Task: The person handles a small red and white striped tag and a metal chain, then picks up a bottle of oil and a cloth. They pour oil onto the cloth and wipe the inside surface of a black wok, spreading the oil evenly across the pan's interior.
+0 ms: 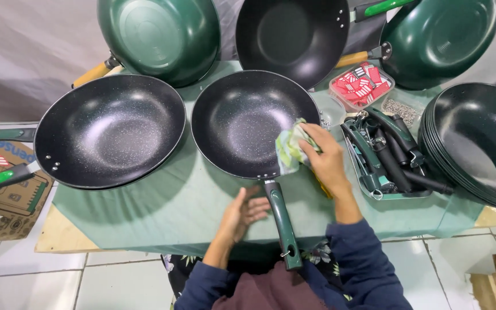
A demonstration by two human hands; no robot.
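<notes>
- The right hand [325,163] has its fingers closed on a crumpled green-and-white cloth [289,149], pressed against the inner wall of a black speckled non-stick wok with a dark green handle [242,123], at the wok's right rim.
- That wok sits in the middle of the worktop covered with a pale green sheet [162,209], its handle pointing back toward the person.
- The left hand [243,211] lies on the sheet just left of the handle, fingers loosely spread and holding nothing; it is beside the handle, and I cannot tell whether it touches it.
- Judging by this, the wiping is under way: the cloth is on the right side of the bowl, and the wok's centre and left wall show no cloth on them at present. Whether those parts are already clean cannot be told.
- A second black speckled wok [110,132] lies just to the left, untouched by either hand.
- Three more green-backed woks [159,34] lean along the back.
- A stack of dark pans [477,143] stands at the right edge.
- A metal tray of loose green and black handles [386,158] lies just right of the working hand, with a clear tub of red-and-white pieces [361,85] behind it.
</notes>
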